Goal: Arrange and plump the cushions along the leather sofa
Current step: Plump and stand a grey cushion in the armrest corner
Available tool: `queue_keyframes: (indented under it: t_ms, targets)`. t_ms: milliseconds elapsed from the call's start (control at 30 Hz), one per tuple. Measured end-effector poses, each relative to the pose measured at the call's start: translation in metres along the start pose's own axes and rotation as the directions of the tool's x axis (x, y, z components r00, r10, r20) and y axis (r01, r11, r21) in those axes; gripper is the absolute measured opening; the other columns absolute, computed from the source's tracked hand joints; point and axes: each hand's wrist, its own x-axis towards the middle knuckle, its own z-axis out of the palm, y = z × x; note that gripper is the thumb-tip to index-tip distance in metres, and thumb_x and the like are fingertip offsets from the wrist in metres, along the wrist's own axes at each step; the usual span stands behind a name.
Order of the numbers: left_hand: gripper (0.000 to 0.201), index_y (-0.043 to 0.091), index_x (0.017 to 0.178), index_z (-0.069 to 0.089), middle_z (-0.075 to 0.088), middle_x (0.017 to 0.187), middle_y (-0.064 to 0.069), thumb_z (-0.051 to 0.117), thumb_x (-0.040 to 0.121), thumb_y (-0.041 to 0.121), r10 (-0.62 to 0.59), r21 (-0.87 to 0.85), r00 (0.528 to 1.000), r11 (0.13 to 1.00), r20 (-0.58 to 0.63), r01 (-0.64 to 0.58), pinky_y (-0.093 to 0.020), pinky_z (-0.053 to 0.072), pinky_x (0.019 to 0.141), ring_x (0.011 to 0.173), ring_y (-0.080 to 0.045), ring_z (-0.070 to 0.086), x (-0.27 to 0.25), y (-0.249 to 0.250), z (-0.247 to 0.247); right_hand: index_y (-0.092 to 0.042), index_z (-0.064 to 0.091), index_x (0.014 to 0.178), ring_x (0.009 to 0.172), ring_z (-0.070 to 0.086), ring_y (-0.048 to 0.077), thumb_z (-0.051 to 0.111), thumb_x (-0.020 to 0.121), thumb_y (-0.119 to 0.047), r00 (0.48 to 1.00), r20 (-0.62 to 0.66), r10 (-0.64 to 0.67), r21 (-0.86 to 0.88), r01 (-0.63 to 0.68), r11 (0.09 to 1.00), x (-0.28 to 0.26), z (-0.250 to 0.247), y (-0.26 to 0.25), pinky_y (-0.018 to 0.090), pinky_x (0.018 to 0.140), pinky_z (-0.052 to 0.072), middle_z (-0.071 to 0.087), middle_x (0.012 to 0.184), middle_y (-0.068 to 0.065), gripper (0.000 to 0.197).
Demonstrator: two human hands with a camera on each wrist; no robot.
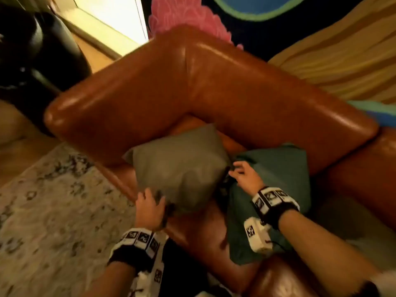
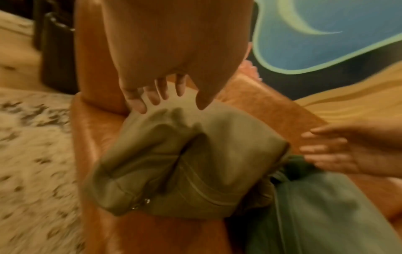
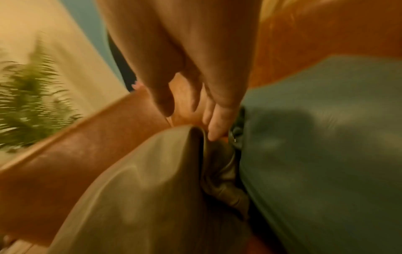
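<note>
A square olive-grey fabric cushion (image 1: pixel 180 166) stands in the corner of the shiny brown leather sofa (image 1: pixel 192 86), leaning against the armrest and the backrest. At its 3 o'clock side lies a dark green fabric cushion (image 1: pixel 276 189), and the two cushions touch along one edge. The left hand (image 1: pixel 150 207) is at the 7 o'clock corner of the olive-grey cushion, with fingers spread wide and straight on the fabric. The right hand (image 1: pixel 246 176) is at the seam between both cushions; its fingers look loosely extended and seem to hold nothing, although the wrist view is blurred. A pale patterned rug (image 1: pixel 49 211) covers the floor at 9 o'clock from the sofa.
</note>
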Motion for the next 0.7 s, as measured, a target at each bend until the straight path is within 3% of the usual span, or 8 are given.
queue_keyframes:
  t_ms: [33,100,200,267,400,467,600,700]
  targets:
    - [0.055,-0.005,0.128,0.047,0.044,0.128,-0.032,0.067,0.088,0.027,-0.08,-0.057,0.997,0.995,-0.001,0.08,-0.048,0.036,0.101,0.12,-0.049,0.045,0.013,-0.006,0.0,-0.006,0.047,0.137,0.11,0.058,0.026,0.066,0.093,-0.024,0.996,-0.023,0.083,0.02,-0.082,0.996,0.016,0.011,0.001,0.041,0.1,0.049,0.058,0.116,0.011,0.052]
    - [0.073,0.006,0.142,0.037,0.038,0.142,-0.026,0.067,0.087,0.041,-0.252,-0.175,0.963,0.948,0.09,0.265,-0.043,0.034,0.107,0.13,-0.042,0.04,0.031,-0.017,-0.001,-0.007,0.039,0.146,0.124,0.055,0.033,0.067,0.089,-0.042,0.969,-0.04,0.244,0.0,-0.244,0.97,0.033,0.027,0.001,0.048,0.107,0.043,0.056,0.137,0.014,0.072]
    - [0.118,0.018,0.148,0.03,0.045,0.147,-0.012,0.074,0.056,0.076,-0.328,-0.442,0.898,0.786,0.294,0.432,-0.041,0.036,0.111,0.13,-0.032,0.048,0.055,-0.032,0.006,-0.008,0.041,0.148,0.132,0.05,0.035,0.061,0.089,-0.056,0.917,0.007,0.4,-0.003,-0.4,0.917,0.042,0.042,-0.004,0.045,0.112,0.04,0.051,0.146,0.013,0.077]
    - [0.137,0.015,0.148,0.027,0.046,0.146,-0.011,0.073,0.038,0.082,-0.35,-0.51,0.877,0.717,0.328,0.476,-0.048,0.039,0.109,0.128,-0.032,0.05,0.07,-0.039,0.009,-0.008,0.039,0.15,0.138,0.043,0.034,0.051,0.096,-0.053,0.923,0.002,0.384,-0.061,-0.384,0.921,0.044,0.046,-0.014,0.039,0.115,0.033,0.045,0.152,0.014,0.071]
    - [0.108,0.015,0.148,0.029,0.046,0.145,-0.006,0.074,0.063,0.067,-0.341,-0.539,0.883,0.7,0.324,0.468,-0.051,0.042,0.106,0.128,-0.031,0.049,0.092,-0.004,-0.027,-0.01,0.056,0.138,0.135,0.047,0.033,0.039,0.104,-0.041,0.98,-0.089,0.177,-0.149,-0.189,0.971,0.058,0.041,-0.052,0.034,0.109,0.034,0.052,0.146,0.017,0.049]
    - [0.1,0.018,0.143,0.04,0.054,0.139,-0.003,0.075,0.062,0.066,-0.31,-0.592,0.906,0.687,0.287,0.422,-0.047,0.047,0.101,0.122,-0.027,0.056,0.107,0.006,-0.048,-0.016,0.062,0.133,0.133,0.051,0.027,0.042,0.105,-0.035,0.996,-0.083,0.039,-0.103,-0.048,0.994,0.072,0.031,-0.087,0.031,0.111,0.035,0.057,0.142,0.011,0.04]
    - [0.065,0.028,0.137,0.047,0.063,0.127,0.0,0.069,0.08,0.049,-0.228,-0.777,0.955,0.56,0.188,0.287,-0.034,0.048,0.079,0.105,-0.018,0.064,0.119,0.025,-0.08,-0.017,0.057,0.136,0.114,0.06,0.006,0.049,0.103,-0.023,0.971,0.168,-0.17,0.19,0.137,0.972,0.113,0.021,-0.163,0.025,0.11,0.04,0.063,0.13,0.004,0.035]
    - [0.068,0.048,0.142,0.031,0.053,0.135,0.005,0.066,0.084,0.045,-0.214,-0.804,0.951,0.512,0.223,0.303,-0.046,0.045,0.09,0.117,-0.021,0.055,0.114,0.037,-0.073,-0.023,0.046,0.146,0.138,0.043,0.018,0.062,0.096,-0.025,0.987,0.025,-0.161,0.118,0.157,0.981,0.141,0.015,-0.174,0.035,0.115,0.036,0.045,0.151,0.004,0.053]
